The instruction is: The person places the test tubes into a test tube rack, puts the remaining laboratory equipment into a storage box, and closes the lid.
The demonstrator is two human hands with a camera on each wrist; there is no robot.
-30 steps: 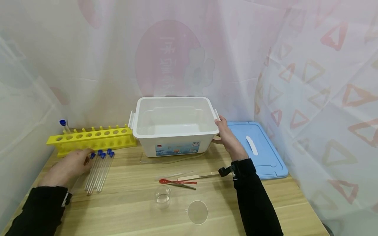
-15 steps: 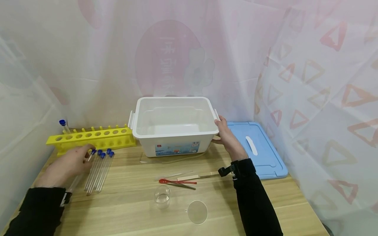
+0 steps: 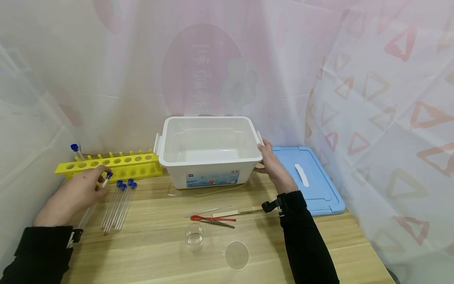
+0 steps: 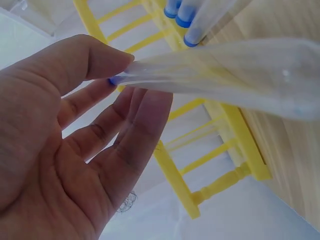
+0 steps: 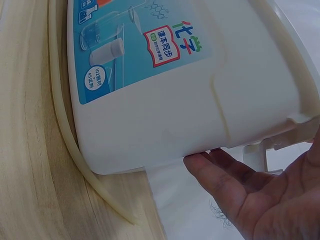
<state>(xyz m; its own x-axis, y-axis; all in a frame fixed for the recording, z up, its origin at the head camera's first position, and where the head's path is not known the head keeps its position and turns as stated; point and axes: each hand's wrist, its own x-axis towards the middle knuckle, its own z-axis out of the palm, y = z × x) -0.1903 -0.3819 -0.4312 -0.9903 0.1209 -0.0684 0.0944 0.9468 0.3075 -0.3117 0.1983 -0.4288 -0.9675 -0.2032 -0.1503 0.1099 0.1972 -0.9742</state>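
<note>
On the left of the pale wood-grain tabletop [image 3: 152,240], in the head view, a long, clear, blue-capped tube [image 3: 88,215] is held slanted by the left hand [image 3: 76,193], before the yellow plastic rack [image 3: 121,165]; its lifting appears to be the step in hand. In the left wrist view, it is seen glossy and transparent, pinched between thumb and fingers near the cap; next, a steady pinch seems called for. In the right wrist view, the white plastic bin [image 5: 150,130] is grasped by the right hand [image 5: 265,205].

Soft light, faint shadows on the table [image 3: 142,256]
Head view bright; left wrist view dimmer, the nearby tube [image 4: 240,75] blurred.
</note>
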